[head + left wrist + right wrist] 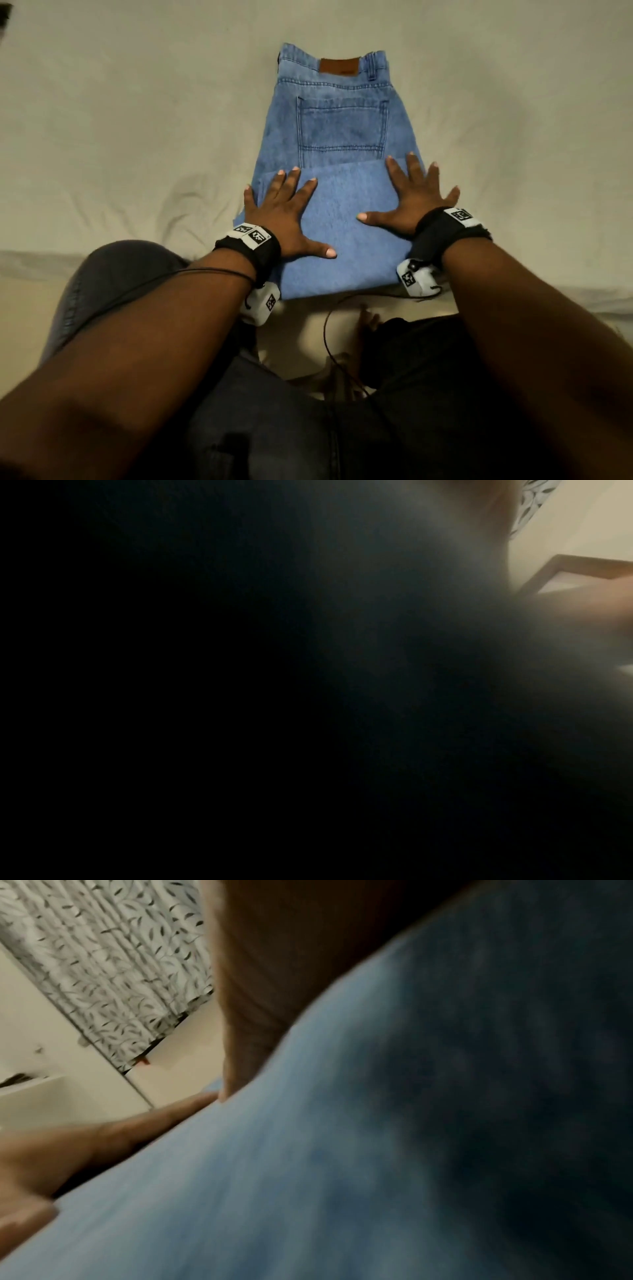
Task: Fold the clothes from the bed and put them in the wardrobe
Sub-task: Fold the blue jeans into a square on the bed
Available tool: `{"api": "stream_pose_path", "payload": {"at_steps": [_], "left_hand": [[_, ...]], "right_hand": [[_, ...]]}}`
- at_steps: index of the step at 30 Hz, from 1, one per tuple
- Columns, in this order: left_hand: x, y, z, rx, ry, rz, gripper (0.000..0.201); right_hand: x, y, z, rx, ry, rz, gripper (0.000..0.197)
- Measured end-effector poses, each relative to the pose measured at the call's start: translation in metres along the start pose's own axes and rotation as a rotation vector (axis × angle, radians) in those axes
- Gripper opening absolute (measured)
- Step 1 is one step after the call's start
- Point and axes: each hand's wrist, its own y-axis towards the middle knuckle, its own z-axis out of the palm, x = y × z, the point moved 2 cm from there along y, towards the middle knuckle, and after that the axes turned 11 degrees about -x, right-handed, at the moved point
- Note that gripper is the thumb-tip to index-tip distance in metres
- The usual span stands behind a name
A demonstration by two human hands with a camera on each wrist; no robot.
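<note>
Light-blue denim jeans (339, 178) folded on cream-sheeted bed (120, 120), waistband and brown leather patch (339, 65) at far end. Left hand (286, 212) and right hand (409, 198) flat on the near folded layer, fingers spread, grip released, pressing. Left wrist view almost wholly dark. Right wrist view blurred: denim, fingers, leaf-patterned curtain (120, 961).
</note>
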Motion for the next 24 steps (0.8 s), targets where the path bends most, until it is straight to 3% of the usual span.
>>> {"api": "stream_pose_path", "payload": {"at_steps": [3,8,10,12,14,16,18,20,24], "left_hand": [[-0.008,-0.01,-0.011,0.012,0.052,0.019,0.141],[-0.046,-0.053,-0.009,0.034,0.102,0.259,0.132],[-0.05,-0.073,0.009,0.076,0.153,0.274,0.136],[-0.046,-0.089,0.024,0.023,0.239,0.24,0.118],[-0.038,-0.098,0.026,-0.103,0.28,0.205,0.08],[-0.032,-0.105,0.019,-0.195,0.28,0.23,0.065],[-0.029,-0.112,0.006,-0.217,0.252,0.274,0.056],[-0.026,-0.118,-0.019,-0.263,0.174,0.223,0.047],[-0.007,-0.125,-0.077,-0.357,-0.056,0.043,0.06]], "right_hand": [[-0.008,-0.011,-0.009,-0.006,0.071,0.018,0.139],[0.01,-0.059,-0.01,0.005,-0.085,-0.239,0.144],[0.014,-0.076,0.007,0.074,-0.209,-0.275,0.144],[0.013,-0.091,0.025,0.032,-0.319,-0.267,0.143],[0.007,-0.101,0.034,-0.079,-0.313,-0.237,0.122],[0.002,-0.106,0.032,-0.164,-0.272,-0.226,0.087],[-0.001,-0.109,0.024,-0.187,-0.263,-0.239,0.074],[0.0,-0.111,0.01,-0.168,-0.231,-0.262,0.072],[0.006,-0.122,-0.037,-0.317,-0.1,-0.261,0.048]]}}
